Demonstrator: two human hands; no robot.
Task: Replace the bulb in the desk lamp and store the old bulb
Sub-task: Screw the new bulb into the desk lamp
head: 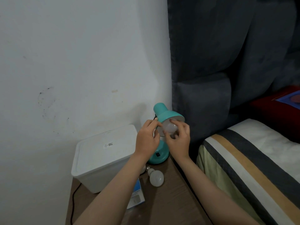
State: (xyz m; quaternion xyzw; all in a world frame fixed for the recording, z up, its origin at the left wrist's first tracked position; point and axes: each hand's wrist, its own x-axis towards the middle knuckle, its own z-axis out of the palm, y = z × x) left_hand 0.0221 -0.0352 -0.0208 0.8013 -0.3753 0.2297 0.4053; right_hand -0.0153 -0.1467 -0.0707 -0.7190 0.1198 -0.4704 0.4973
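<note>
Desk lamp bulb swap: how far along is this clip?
Midway. In hand: the right hand has its fingers around a bulb at the mouth of the teal lamp shade, which the left hand steadies. A second bulb lies loose on the table beside a bulb carton. Which is old cannot be told. The white lidded box is closed, so storing remains.

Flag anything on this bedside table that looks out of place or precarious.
A loose bulb lies on its side on the table, unboxed and free to roll. The bulb box lies flat beside it. Nothing looks broken or spilled.
</note>
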